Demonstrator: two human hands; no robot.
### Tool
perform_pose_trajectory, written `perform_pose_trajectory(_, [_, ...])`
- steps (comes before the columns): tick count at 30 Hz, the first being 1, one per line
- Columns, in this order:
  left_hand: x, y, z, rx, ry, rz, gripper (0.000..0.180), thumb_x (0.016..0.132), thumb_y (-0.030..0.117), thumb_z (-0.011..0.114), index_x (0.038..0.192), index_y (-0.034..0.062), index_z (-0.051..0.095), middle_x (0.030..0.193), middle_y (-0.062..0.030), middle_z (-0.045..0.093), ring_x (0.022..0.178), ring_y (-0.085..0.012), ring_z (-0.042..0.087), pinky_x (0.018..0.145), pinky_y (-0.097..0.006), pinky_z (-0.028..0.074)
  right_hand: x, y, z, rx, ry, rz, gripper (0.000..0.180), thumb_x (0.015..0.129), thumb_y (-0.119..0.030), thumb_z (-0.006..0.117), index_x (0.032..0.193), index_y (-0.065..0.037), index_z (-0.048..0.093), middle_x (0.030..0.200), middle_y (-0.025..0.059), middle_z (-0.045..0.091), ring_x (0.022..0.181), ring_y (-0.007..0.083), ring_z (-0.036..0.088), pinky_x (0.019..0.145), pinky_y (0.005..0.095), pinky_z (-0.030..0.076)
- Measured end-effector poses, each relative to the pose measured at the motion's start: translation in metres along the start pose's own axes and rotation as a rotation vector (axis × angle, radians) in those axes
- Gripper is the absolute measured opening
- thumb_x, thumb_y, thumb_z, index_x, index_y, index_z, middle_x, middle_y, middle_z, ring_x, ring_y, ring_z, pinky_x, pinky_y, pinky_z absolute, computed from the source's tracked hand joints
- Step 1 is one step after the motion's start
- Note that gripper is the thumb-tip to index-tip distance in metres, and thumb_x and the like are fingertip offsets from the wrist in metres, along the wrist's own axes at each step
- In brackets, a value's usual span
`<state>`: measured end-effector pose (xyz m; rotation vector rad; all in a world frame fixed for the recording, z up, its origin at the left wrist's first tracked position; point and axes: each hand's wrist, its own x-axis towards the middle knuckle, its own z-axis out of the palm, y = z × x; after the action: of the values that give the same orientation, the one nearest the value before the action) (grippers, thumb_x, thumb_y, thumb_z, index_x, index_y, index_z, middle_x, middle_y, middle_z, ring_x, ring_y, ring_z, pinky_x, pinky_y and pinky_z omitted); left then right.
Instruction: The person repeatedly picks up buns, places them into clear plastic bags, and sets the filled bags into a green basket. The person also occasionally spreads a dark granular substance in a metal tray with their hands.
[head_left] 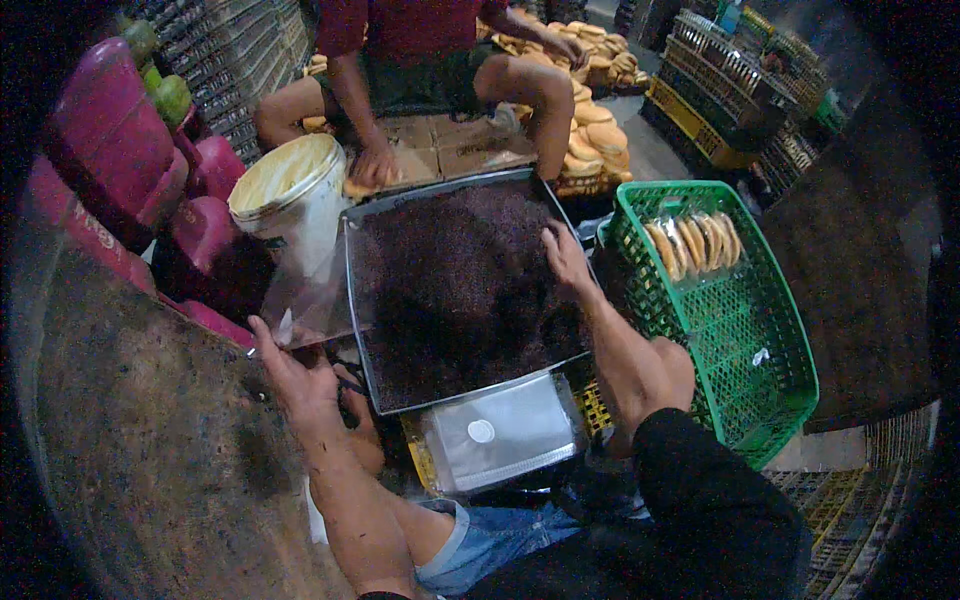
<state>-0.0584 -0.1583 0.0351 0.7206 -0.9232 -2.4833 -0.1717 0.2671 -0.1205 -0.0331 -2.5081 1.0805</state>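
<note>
A square metal tray (349,290) filled with dark brown granules (450,270) lies in front of me. Beside its left edge, my left hand (300,380) pinches a clear plastic bag (315,295), which spreads out toward the tray. My right hand (568,258) is at the tray's right rim, fingers curled over it and the thumb side hidden. Below the tray, close to my lap, lies a stack of clear plastic bags (500,445) with a white round spot on top. To the right, a green plastic crate (790,330) holds packed bread rolls (695,245) at its far end.
Across from me sits another person (415,60), one hand (375,165) by cardboard (470,150). A smeared white bucket (285,190) stands left of the tray, near pink chairs (115,140). Bread buns (597,145) pile up behind; stacked crates (710,85) stand far right.
</note>
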Motion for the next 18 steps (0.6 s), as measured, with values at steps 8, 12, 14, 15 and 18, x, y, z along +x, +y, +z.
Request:
perform_pose_trajectory(8, [-0.001,-0.003,-0.029,0.096,-0.127,0.212,0.058,0.095,0.058,0.056,0.122,0.0063,0.058,0.107,-0.0095,0.063,0.095,-0.0159,0.061,0.078,-0.031,0.051,-0.043,-0.065,-0.017,0.077,-0.034,0.128,0.045,0.100,-0.038,0.052,0.128,-0.003,0.057,0.120,0.0229,0.064,0.113,0.0362,0.061,0.095,0.0407,0.047])
perform_pose_trajectory(12, [-0.015,0.014,-0.017,0.165,-0.049,0.215,0.056,0.096,0.057,0.055,0.114,0.0045,0.058,0.101,-0.0068,0.064,0.079,-0.0129,0.061,0.063,-0.027,0.047,-0.038,-0.086,-0.068,-0.130,-0.165,0.007,0.033,0.096,-0.031,0.059,0.107,0.000,0.069,0.096,0.0191,0.070,0.091,0.0321,0.068,0.083,0.0400,0.051])
perform_pose_trajectory(14, [-0.004,0.009,-0.035,0.232,-0.182,0.127,0.054,0.096,0.057,0.056,0.110,0.0052,0.059,0.095,-0.0035,0.063,0.070,-0.0107,0.058,0.053,-0.025,0.042,-0.028,-0.087,-0.100,-0.190,-0.355,0.034,0.030,0.097,-0.028,0.059,0.103,-0.001,0.070,0.091,0.0161,0.070,0.086,0.0259,0.067,0.079,0.0382,0.051])
perform_pose_trajectory(15, [-0.008,0.010,-0.030,0.206,-0.155,0.125,0.052,0.096,0.056,0.056,0.107,0.0061,0.059,0.090,-0.0023,0.061,0.066,-0.0102,0.055,0.050,-0.025,0.039,-0.029,-0.088,-0.106,-0.152,-0.351,-0.083,0.028,0.098,-0.027,0.058,0.102,-0.001,0.069,0.087,0.0135,0.069,0.080,0.0211,0.064,0.073,0.0367,0.050])
perform_pose_trajectory(18, [-0.021,0.012,-0.008,0.179,-0.085,0.166,0.047,0.096,0.056,0.056,0.097,0.0094,0.059,0.076,0.0011,0.055,0.057,-0.0094,0.049,0.044,-0.025,0.032,-0.011,-0.093,-0.121,-0.099,-0.275,-0.170,0.030,0.100,-0.026,0.054,0.114,-0.002,0.065,0.093,0.0134,0.071,0.085,0.0200,0.067,0.081,0.0347,0.051])
